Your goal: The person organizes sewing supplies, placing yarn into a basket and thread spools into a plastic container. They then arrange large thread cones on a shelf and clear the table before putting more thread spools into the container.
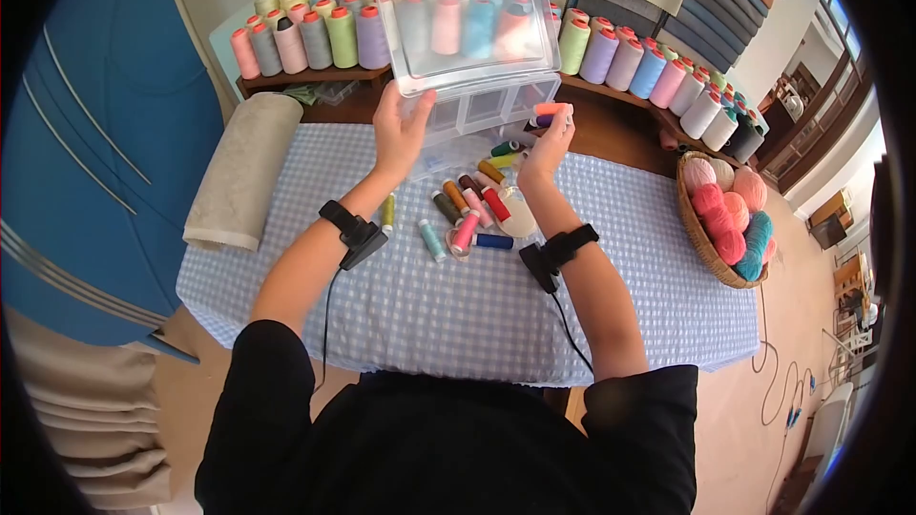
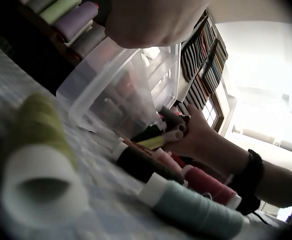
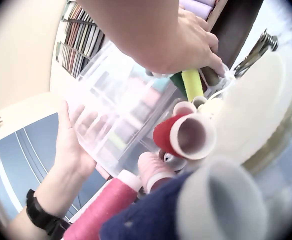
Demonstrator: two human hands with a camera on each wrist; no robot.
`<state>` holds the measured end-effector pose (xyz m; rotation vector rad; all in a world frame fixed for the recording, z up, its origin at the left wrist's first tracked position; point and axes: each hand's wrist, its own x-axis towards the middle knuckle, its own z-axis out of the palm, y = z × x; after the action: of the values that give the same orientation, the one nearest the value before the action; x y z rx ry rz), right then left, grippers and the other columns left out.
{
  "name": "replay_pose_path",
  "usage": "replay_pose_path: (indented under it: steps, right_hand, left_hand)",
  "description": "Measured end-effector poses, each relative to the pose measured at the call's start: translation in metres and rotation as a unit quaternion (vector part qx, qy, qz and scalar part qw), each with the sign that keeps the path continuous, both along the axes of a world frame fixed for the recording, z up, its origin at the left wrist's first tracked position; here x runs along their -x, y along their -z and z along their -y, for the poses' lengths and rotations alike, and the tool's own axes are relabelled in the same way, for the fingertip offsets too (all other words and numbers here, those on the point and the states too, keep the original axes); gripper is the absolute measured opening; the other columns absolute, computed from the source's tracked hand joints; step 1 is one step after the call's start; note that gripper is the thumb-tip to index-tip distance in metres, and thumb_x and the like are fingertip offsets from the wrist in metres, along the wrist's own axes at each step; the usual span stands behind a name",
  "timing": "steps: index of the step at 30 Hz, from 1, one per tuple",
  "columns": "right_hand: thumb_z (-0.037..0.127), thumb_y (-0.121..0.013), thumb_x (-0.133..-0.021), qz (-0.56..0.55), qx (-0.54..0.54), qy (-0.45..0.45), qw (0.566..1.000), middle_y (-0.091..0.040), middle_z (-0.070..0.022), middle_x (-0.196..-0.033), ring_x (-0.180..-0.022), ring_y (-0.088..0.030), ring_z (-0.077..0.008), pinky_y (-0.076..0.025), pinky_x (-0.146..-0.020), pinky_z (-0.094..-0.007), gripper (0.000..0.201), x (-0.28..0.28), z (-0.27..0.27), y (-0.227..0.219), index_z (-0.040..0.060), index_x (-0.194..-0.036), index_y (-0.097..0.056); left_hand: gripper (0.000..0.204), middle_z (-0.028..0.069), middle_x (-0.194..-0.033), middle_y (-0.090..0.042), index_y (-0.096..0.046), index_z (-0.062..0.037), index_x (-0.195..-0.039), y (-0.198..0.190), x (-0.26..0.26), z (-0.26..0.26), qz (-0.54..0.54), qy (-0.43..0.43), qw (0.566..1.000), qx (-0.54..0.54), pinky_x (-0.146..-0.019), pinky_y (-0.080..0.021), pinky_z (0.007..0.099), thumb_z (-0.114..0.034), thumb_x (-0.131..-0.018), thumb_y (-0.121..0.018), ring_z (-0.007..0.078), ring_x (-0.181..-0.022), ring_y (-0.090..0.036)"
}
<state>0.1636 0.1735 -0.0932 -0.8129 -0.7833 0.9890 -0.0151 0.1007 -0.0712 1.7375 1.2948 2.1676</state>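
A clear plastic storage box (image 1: 468, 113) with divided compartments stands at the back of the table, its lid (image 1: 465, 29) raised. My left hand (image 1: 399, 133) holds the box at its left side, fingers behind the clear plastic and thumb in front. By the box's right end, my right hand (image 1: 547, 148) grips several thread spools, among them an orange spool (image 1: 551, 110) and a dark purple one. Between my forearms lie loose spools, including a light blue spool (image 1: 432, 240), a navy spool (image 1: 492, 241), a red spool (image 1: 495, 203) and an olive-green spool (image 2: 41, 125).
A round cream-coloured piece (image 1: 516, 215) lies beside the spools. A wicker basket (image 1: 701, 229) of yarn balls stands at the right, a rolled beige fabric (image 1: 243, 172) at the left. Large thread cones (image 1: 342, 38) line the shelf behind. A checked cloth (image 1: 382, 315) covers the table.
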Motion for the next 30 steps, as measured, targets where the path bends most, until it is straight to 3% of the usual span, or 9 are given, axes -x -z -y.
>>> replay_pose_path:
  steps: [5, 11, 15, 19, 20, 21, 23, 26, 30]
  right_hand:
    - [0.043, -0.046, -0.092, 0.016, 0.047, -0.014, 0.999, -0.052, -0.0031, -0.083, -0.072, -0.049, -0.0115, -0.041, -0.062, -0.0256, 0.044, -0.025, 0.001, 0.0, 0.0048, -0.114, -0.052]
    - [0.044, -0.048, -0.091, 0.036, 0.072, -0.019, 0.997, -0.058, -0.0142, -0.11, -0.093, -0.055, -0.0187, -0.044, -0.079, -0.0296, 0.053, -0.045, -0.018, 0.013, -0.0054, -0.109, -0.055]
    - [0.04, -0.051, -0.09, 0.171, 0.071, -0.017, 0.983, -0.06, -0.0145, -0.104, -0.09, -0.056, -0.0182, -0.044, -0.079, -0.0291, 0.048, -0.048, 0.0, -0.008, -0.0053, -0.106, -0.058]
    - [0.036, -0.052, -0.089, 0.316, 0.008, -0.042, 0.948, -0.061, -0.0134, -0.1, -0.09, -0.056, -0.0173, -0.043, -0.079, -0.0288, 0.041, -0.034, 0.007, -0.022, -0.0013, -0.103, -0.061]
    - [0.043, -0.047, -0.091, 0.35, -0.041, -0.081, 0.932, -0.059, -0.0114, -0.108, -0.093, -0.056, -0.0219, -0.043, -0.084, -0.0335, 0.048, -0.03, 0.012, -0.024, 0.0049, -0.119, -0.052]
    - [0.043, -0.047, -0.091, 0.348, -0.042, -0.084, 0.933, -0.059, -0.0114, -0.108, -0.093, -0.056, -0.0219, -0.043, -0.084, -0.0335, 0.048, -0.019, 0.022, -0.034, 0.0049, -0.119, -0.052]
    - [0.051, -0.04, -0.092, 0.171, 0.144, -0.288, 0.931, -0.044, -0.0166, -0.132, -0.107, -0.054, -0.0306, -0.041, -0.093, -0.0402, 0.062, 0.002, 0.042, -0.054, 0.0066, -0.135, -0.035]
    - [0.06, -0.032, -0.091, 0.06, 0.138, -0.423, 0.894, -0.033, -0.0157, -0.139, -0.11, -0.053, -0.0353, -0.041, -0.094, -0.0498, 0.069, 0.014, 0.077, -0.083, 0.0132, -0.141, -0.022]
    - [0.062, -0.031, -0.089, 0.056, 0.131, -0.507, 0.85, -0.037, -0.0158, -0.135, -0.105, -0.056, -0.0349, -0.048, -0.087, -0.0494, 0.069, 0.023, 0.065, -0.062, 0.0128, -0.137, -0.029]
  left_hand:
    - [0.021, 0.0068, -0.092, -0.06, -0.057, 0.0002, -0.097, 0.003, 0.012, -0.006, 0.037, -0.022, 0.998, -0.036, -0.081, -0.043, 0.0275, -0.016, -0.085, -0.063, 0.015, -0.086, -0.056]
    - [0.018, 0.0027, -0.089, -0.059, -0.057, -0.001, -0.097, -0.028, 0.024, 0.006, 0.048, -0.019, 0.997, -0.057, -0.076, -0.044, 0.024, -0.015, -0.087, -0.061, 0.0104, -0.084, -0.054]
    - [0.02, 0.0014, -0.093, -0.057, -0.058, -0.0062, -0.101, -0.059, 0.031, 0.033, 0.139, 0.014, 0.99, 0.006, -0.071, -0.045, 0.0233, -0.023, -0.089, -0.059, 0.0093, -0.08, -0.055]
    - [0.036, 0.0022, -0.115, -0.048, -0.047, -0.0136, -0.116, -0.076, 0.047, 0.074, 0.283, 0.026, 0.951, 0.119, -0.071, -0.049, 0.0373, -0.036, -0.09, -0.056, 0.0192, -0.092, -0.056]
    - [0.04, 0.0039, -0.121, -0.043, -0.043, -0.0151, -0.12, -0.076, 0.048, 0.084, 0.313, 0.031, 0.939, 0.142, -0.072, -0.049, 0.0397, -0.038, -0.09, -0.055, 0.0216, -0.095, -0.055]
    - [0.045, 0.0055, -0.126, -0.038, -0.039, -0.0167, -0.124, -0.077, 0.049, 0.094, 0.341, 0.037, 0.925, 0.163, -0.072, -0.049, 0.0422, -0.04, -0.09, -0.055, 0.0241, -0.099, -0.053]
    - [0.052, 0.0086, -0.133, -0.029, -0.029, -0.0201, -0.131, -0.071, 0.057, 0.111, 0.334, 0.063, 0.922, 0.184, -0.075, -0.05, 0.0452, -0.042, -0.09, -0.054, 0.0275, -0.1, -0.053]
    - [0.055, 0.0113, -0.135, -0.028, -0.023, -0.0237, -0.136, -0.067, 0.055, 0.136, 0.331, 0.101, 0.92, 0.184, -0.078, -0.05, 0.0489, -0.039, -0.092, -0.052, 0.0308, -0.106, -0.051]
    - [0.056, 0.0137, -0.138, -0.028, -0.012, -0.0257, -0.141, -0.051, 0.07, 0.169, 0.263, 0.13, 0.936, 0.193, -0.078, -0.051, 0.0498, -0.031, -0.096, -0.044, 0.0347, -0.108, -0.053]
